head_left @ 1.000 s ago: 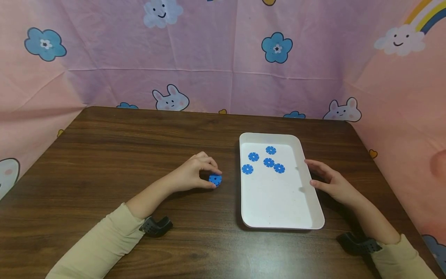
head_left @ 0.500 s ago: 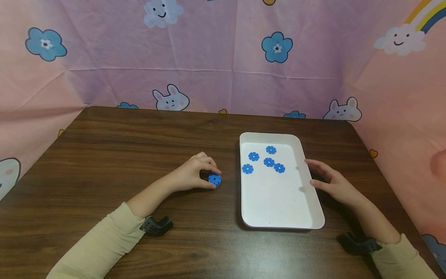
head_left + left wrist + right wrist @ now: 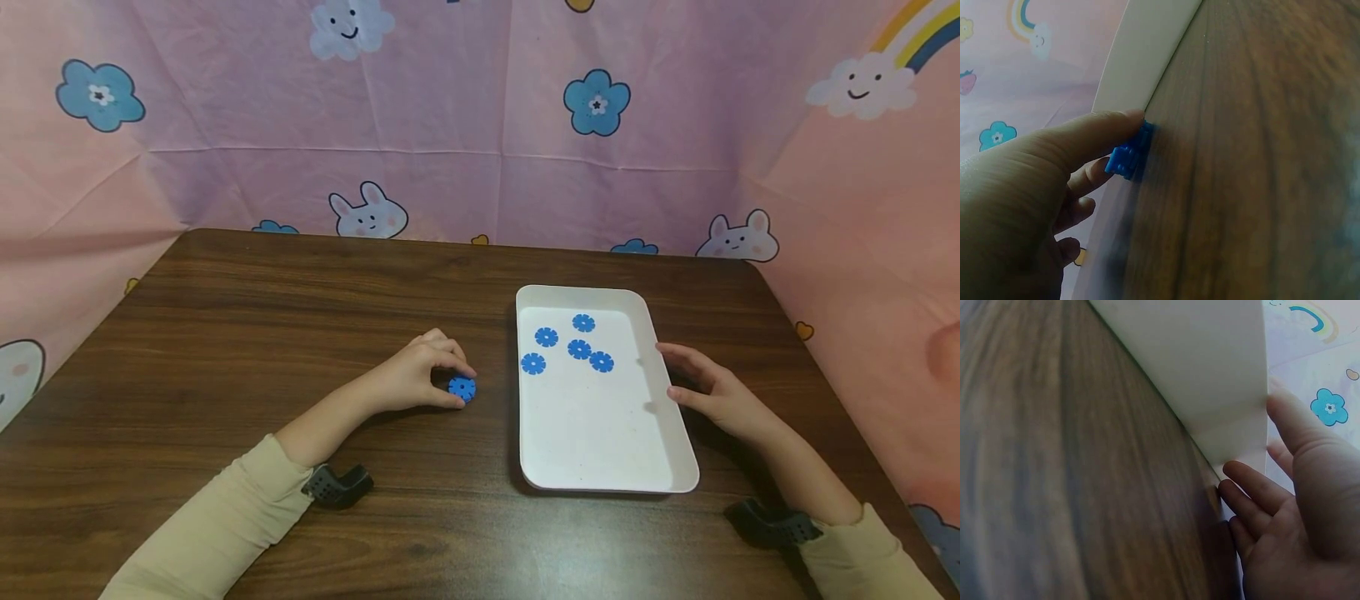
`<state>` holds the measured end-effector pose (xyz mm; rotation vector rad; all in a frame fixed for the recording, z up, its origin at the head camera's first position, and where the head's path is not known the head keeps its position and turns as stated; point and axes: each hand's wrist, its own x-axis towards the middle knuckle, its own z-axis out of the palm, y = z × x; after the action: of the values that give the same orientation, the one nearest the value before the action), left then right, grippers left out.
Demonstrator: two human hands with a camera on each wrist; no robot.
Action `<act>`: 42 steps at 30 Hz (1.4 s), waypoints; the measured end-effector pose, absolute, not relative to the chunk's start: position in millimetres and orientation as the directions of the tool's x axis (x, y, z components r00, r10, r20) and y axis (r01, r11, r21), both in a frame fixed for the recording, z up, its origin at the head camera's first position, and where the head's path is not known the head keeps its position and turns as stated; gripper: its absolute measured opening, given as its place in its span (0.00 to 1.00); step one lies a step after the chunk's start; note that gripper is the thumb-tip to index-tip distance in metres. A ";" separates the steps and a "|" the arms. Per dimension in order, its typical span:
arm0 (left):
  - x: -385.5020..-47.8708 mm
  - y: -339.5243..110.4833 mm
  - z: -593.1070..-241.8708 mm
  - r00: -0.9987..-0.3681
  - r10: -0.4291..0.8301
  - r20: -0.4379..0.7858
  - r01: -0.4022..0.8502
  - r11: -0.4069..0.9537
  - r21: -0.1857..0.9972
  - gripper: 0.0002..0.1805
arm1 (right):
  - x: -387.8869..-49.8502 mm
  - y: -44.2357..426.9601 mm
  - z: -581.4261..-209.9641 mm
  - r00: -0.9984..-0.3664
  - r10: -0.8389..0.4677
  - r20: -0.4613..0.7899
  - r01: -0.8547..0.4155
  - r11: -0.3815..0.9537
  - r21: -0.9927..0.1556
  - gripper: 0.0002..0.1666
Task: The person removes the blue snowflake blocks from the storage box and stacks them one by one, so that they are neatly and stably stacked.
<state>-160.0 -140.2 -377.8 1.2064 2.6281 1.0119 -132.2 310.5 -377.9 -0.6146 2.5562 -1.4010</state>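
Across the brown table (image 3: 247, 300) little has changed; the left hand (image 3: 411, 377) pinches a blue stack (image 3: 462, 388) left of the white tray (image 3: 592, 442); the right hand (image 3: 723, 400), thumb and fingers apart, touches the tray's rim; work seems paused.

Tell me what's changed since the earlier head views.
Little: the blue pieces pinched by the left hand may have tilted slightly. Nothing was taken hold of or let go. The right hand stays at the white tray, and the five blue discs inside lie as before.
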 end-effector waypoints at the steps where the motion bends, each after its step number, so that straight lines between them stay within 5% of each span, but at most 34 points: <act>1: -160.2 -140.2 -378.1 -0.688 0.700 0.193 0.649 0.474 0.595 0.19 | -132.1 310.6 -378.0 -0.902 -0.429 0.056 -0.278 0.476 -0.834 0.35; 32: -166.8 -88.8 -340.8 -0.677 0.655 0.335 0.666 0.351 0.658 0.17 | -131.0 308.8 -375.9 -0.903 -0.428 0.048 -0.272 0.481 -0.833 0.34; 42: -178.5 -44.1 -335.3 -0.659 0.712 0.240 0.659 0.393 0.642 0.21 | -131.4 308.6 -375.3 -0.902 -0.428 0.052 -0.271 0.470 -0.840 0.34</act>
<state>-178.5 -44.1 -335.3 1.2621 2.5599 1.1261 -131.4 308.6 -375.3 -0.6112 2.5479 -1.4096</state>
